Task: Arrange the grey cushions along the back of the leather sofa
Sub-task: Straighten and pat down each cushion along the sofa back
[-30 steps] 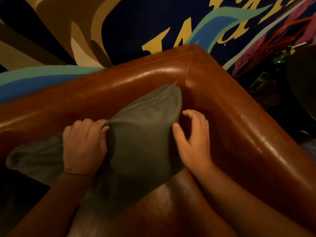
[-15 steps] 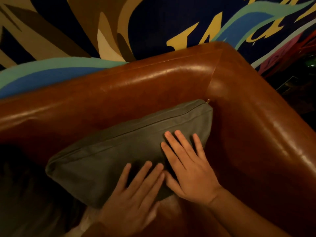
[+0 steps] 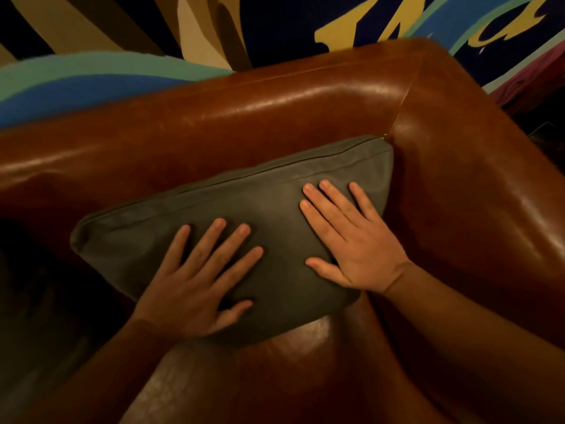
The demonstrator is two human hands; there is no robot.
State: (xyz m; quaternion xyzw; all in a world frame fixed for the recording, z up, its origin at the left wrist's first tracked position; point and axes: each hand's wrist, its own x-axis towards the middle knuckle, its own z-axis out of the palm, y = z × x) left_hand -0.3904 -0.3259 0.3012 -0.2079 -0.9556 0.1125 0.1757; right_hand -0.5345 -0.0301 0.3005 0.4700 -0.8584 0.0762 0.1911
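Grey fabric fills the middle of my view: the grey cushion point(image 3: 275, 215) leans against the backrest of the leather sofa point(image 3: 275, 111), its right end tucked into the corner where the backrest meets the arm, its zip seam running along the upper edge. Its lower edge sits on the seat.

My left hand point(image 3: 195, 283) lies flat on the lower left part of the cushion, fingers straight and spread, thumb out to the right. My right hand point(image 3: 351, 240) lies flat on the right part, fingers straight and pointing up toward the seam, thumb out to the left. Neither hand grips anything; both press palm-down on the cloth.

A second ago it was different: my left hand was bunched on the fabric near the cushion's left end, my right hand curled at its right edge, and the cushion stood crumpled and steep in the corner. Half a second ago both palms were already down, close enough that thumb and fingers nearly touched. Now the hands are apart, with a bare stretch of grey between them, and the cushion looks smoother and broader across the backrest.

Behind the sofa runs a painted wall point(image 3: 122, 32) in dark blue, tan, teal and yellow.
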